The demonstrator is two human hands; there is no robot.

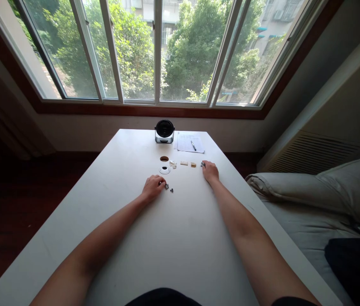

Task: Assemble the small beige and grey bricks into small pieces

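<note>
Left hand (153,188): fingers curled, tips near a small dark brick (166,186); pinch unclear
Right hand (210,171): fingers curled at a small grey piece (203,164); grip unclear
Paper sheet (188,143): writing unreadable

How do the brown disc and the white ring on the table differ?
The white ring has a dark centre, while the brown disc looks brown throughout. The white ring looks slightly larger than the brown disc and lies nearer the person. Both are round and lie flat on the white table.
</note>
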